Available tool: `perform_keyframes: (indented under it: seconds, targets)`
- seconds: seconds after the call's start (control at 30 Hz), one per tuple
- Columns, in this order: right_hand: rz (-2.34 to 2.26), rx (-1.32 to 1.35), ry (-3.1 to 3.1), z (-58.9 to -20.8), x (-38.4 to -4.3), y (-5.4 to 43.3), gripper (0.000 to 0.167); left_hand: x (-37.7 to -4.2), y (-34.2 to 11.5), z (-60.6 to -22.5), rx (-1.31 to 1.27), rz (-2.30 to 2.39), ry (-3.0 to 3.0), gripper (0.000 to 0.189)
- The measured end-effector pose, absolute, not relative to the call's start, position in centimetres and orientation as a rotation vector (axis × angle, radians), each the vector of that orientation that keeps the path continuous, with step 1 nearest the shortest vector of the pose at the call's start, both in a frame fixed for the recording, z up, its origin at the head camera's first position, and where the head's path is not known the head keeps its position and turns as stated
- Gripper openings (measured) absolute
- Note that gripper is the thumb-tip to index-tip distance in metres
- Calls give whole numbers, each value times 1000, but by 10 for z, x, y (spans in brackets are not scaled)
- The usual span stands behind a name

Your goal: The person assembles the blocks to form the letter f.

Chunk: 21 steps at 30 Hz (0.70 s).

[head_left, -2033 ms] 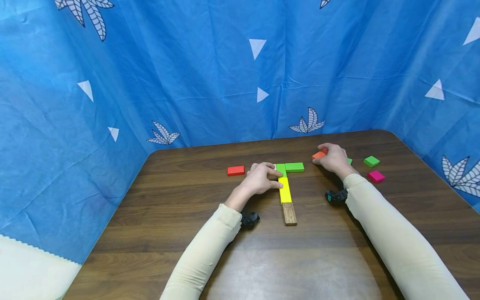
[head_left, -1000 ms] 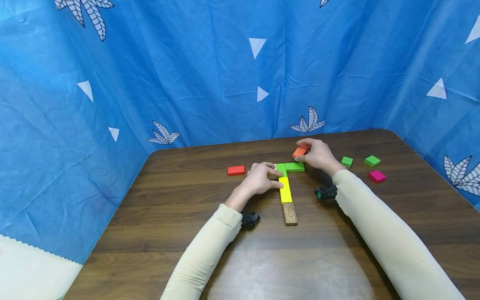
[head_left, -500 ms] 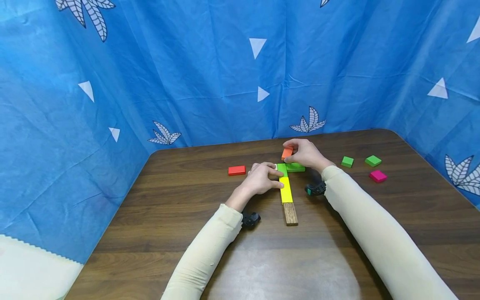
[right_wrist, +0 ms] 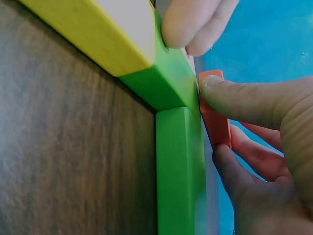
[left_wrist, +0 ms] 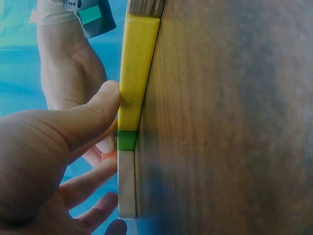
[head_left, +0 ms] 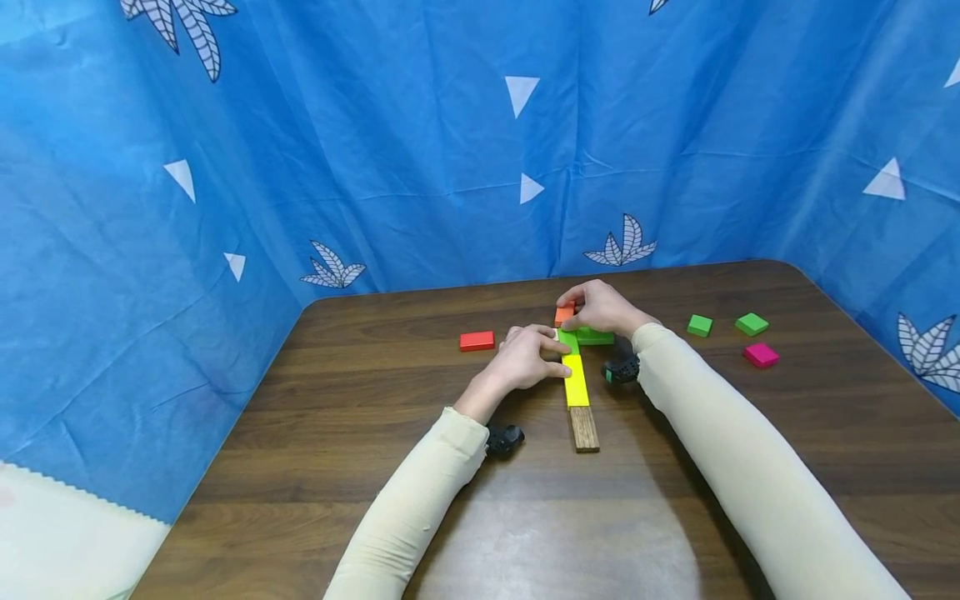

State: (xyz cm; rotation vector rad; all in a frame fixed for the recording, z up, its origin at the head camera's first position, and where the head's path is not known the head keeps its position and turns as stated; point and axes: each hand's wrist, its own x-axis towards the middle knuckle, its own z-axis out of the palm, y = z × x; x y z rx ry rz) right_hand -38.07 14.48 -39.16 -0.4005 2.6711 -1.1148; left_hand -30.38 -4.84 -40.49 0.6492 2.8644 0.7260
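My right hand [head_left: 606,308] pinches an orange block [right_wrist: 215,115] between thumb and fingers, at the far end of a row of blocks. The row has a brown wooden block [head_left: 584,429] nearest me, then a yellow block [head_left: 575,385], then a green block [head_left: 569,339]. Another green block [head_left: 595,337] extends rightward, partly hidden by the right hand. A white block [left_wrist: 126,186] lies to the left of the green one, mostly covered in the head view. My left hand [head_left: 517,358] rests against the row, its thumb at the yellow block and its fingers over the green and white blocks.
Left of the row lies a red block [head_left: 477,341]. To the right are two small green blocks, a nearer one [head_left: 700,325] and a farther-right one [head_left: 752,324], plus a magenta block [head_left: 761,355]. A blue curtain [head_left: 450,167] hangs behind the wooden table [head_left: 360,417].
My right hand has carried the orange block leftward from the right side to the row's far end, turning it and lowering it there. The left hand has stayed in place at the row.
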Motion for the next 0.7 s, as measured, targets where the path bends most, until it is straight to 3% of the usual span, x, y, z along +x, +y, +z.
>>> perform_keyframes:
  seconds: [0.7]
  targets:
    - [-1127,-437,2586,-401,-393,154,45,-304,-49,-404,641,729,2860,41]
